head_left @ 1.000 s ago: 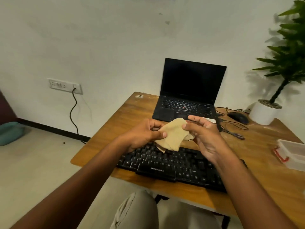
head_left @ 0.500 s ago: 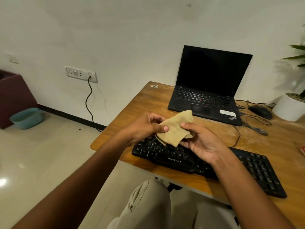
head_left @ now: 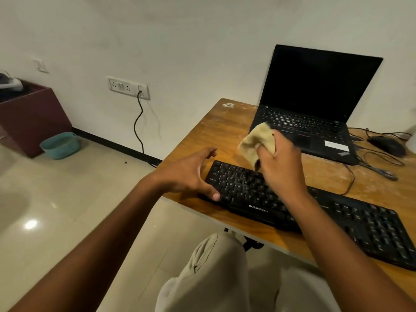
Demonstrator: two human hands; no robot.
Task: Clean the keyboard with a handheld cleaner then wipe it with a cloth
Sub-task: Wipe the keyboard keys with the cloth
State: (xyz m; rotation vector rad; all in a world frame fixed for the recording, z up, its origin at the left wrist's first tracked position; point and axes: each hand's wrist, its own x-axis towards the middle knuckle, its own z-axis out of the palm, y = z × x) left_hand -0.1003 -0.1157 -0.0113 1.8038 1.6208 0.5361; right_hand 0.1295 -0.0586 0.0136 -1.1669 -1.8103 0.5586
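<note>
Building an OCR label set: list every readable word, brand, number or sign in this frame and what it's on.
"ZEBRONICS": white print on the front edge of the keyboard.
"ThinkPad": logo on the laptop palm rest corner, blurred, only just legible.
White sticker on the laptop palm rest: print too small to read.
Key legends on both keyboards: too small and blurred to read.
Wall socket plate: no readable marking.

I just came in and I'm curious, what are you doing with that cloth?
A person sits at a wooden desk. Their right hand grips a bunched tan cloth above the black Zebronics keyboard. The left hand is open, its thumb at the keyboard's left end. The cloth isn't on the keys yet. An open black laptop stands behind.
</note>
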